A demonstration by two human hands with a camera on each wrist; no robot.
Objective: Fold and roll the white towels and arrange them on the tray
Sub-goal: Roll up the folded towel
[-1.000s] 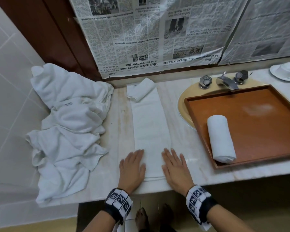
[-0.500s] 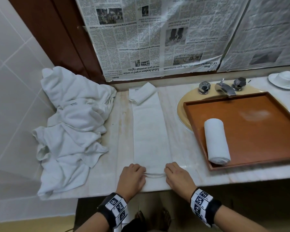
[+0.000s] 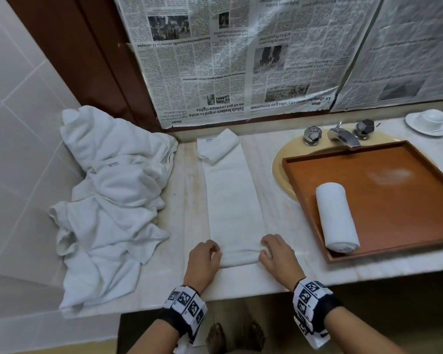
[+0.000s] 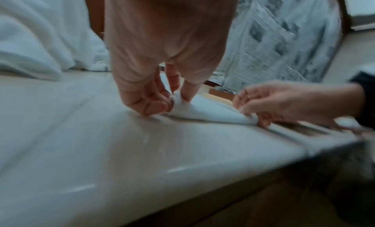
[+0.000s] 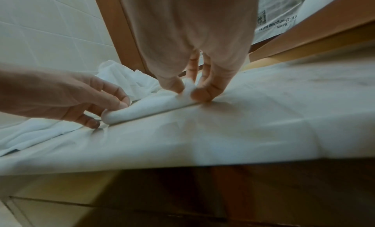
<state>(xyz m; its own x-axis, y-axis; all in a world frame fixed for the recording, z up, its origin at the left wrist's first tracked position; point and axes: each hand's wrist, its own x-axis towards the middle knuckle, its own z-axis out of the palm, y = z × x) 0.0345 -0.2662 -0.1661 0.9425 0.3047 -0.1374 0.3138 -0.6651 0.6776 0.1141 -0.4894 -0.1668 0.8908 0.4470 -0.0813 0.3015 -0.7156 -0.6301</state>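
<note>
Left hand: your left hand (image 3: 203, 260) was at the left end of the roll, near the counter's front edge. Thumb and fingers (image 4: 150, 100) were curled in and pinching the towel's rolled edge, knuckles up.
Right hand: your right hand (image 3: 279, 256) did the same at the right end, thumb and fingertips (image 5: 201, 94) squeezing the cloth between them, not spread at all.
Towel you were rolling: the folded towel (image 3: 234, 200) lay as a long narrow strip on the marble counter (image 3: 287, 226), running from the front edge back toward the wall. Only the near end was rolled, a small tight tube between your two hands. The far end was flipped over into a loose fold, a bit crooked.
Finished one: a rolled towel (image 3: 336, 217) was sitting in the wooden tray (image 3: 407, 200), near its front left corner, lying roughly front to back.
Tray: it sat over the sink (image 3: 279, 172), just in front of the faucet (image 3: 343, 135).
Rest of the laundry: the towel pile (image 3: 108, 200) was heaped on the left of the counter against the tiled wall, well apart from the strip.
Background: newspaper (image 3: 241, 60) was covering the wall behind, and a white cup and saucer (image 3: 430, 121) sat far right.
</note>
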